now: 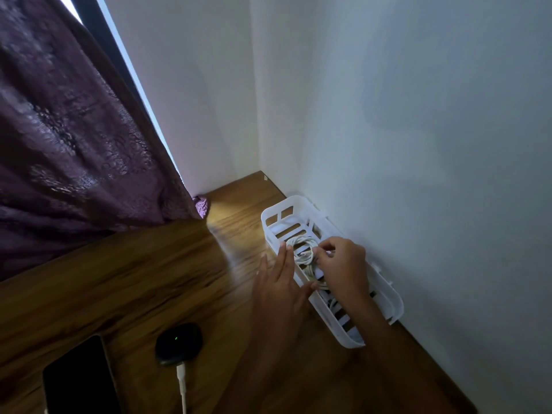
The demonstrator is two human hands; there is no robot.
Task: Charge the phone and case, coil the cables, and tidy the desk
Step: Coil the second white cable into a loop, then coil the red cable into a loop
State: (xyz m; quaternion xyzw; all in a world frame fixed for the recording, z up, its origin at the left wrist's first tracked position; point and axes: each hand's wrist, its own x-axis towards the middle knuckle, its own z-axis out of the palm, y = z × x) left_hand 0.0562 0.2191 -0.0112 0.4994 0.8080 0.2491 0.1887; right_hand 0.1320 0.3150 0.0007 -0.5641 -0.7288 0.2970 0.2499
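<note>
The coil of white cable [302, 250] lies in the white slotted plastic basket [294, 201] on the wooden bench [149, 279], pinched by the curled right hand [343, 261] while the straight-fingered left hand [279, 282] steadies the basket; likely light, soft and springy, best gripped across all loops.
</note>
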